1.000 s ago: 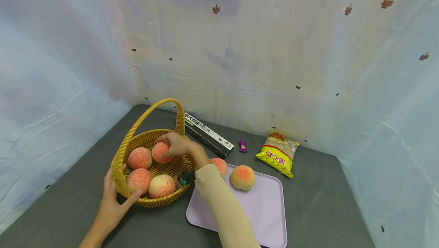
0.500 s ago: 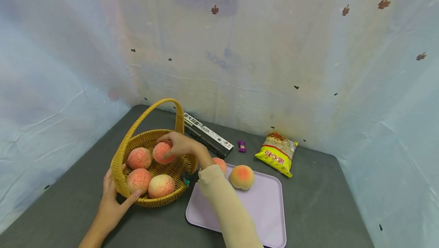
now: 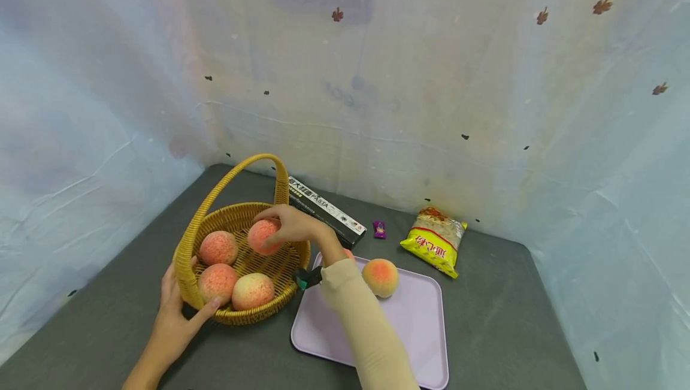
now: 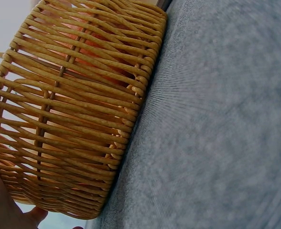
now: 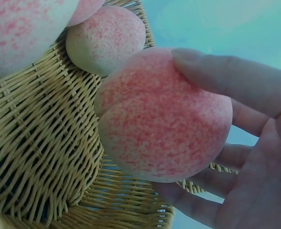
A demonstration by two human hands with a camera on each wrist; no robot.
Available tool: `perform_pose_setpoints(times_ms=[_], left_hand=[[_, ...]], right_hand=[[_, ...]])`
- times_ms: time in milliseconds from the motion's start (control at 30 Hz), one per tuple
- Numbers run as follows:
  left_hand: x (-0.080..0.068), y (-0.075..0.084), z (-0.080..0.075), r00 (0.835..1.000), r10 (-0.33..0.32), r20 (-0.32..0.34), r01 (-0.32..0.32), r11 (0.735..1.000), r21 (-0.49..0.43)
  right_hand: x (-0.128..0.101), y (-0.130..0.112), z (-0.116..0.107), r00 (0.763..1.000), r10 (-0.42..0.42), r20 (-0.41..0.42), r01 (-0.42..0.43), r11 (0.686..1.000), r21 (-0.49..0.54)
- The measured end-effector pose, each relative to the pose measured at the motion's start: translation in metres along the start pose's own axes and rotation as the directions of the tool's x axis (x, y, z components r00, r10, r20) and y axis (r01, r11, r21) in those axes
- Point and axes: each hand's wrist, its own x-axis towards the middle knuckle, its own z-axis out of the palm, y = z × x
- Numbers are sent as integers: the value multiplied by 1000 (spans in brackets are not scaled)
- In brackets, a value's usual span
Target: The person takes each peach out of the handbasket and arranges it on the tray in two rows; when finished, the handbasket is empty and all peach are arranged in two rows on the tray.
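Observation:
My right hand point(image 3: 293, 223) grips a pink speckled peach point(image 3: 262, 236) over the right side of a yellow wicker basket point(image 3: 253, 317). Up close in the right wrist view, thumb and fingers curl round that peach point(image 5: 164, 119). Inside the basket lie a pink peach point(image 3: 218, 247), another below it point(image 3: 218, 283) and a paler one point(image 3: 253, 292). My left hand point(image 3: 175, 321) holds the basket's left side, thumb over the rim. The left wrist view shows the woven wall point(image 4: 69, 109) from outside, on the dark table.
Right of the basket, a lilac tray point(image 3: 415, 330) carries an orange-yellow peach point(image 3: 380, 277) and a second peach point(image 3: 349, 254), mostly behind my right arm. Behind are a black pasta box point(image 3: 326, 210), a purple wrapped candy point(image 3: 380, 229) and a yellow pasta bag point(image 3: 435, 241).
My right hand has shifted slightly right with the peach, away from the pink one beside it. The left hand and basket stay put.

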Motion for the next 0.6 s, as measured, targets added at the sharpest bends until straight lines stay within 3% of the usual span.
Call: perform_pose_setpoints(times_ms=[600], left_hand=[[0, -1, 0, 1000, -15, 8, 15, 1000, 1]], right_hand=[[-15, 5, -5, 999, 4, -33, -4, 1000, 12]])
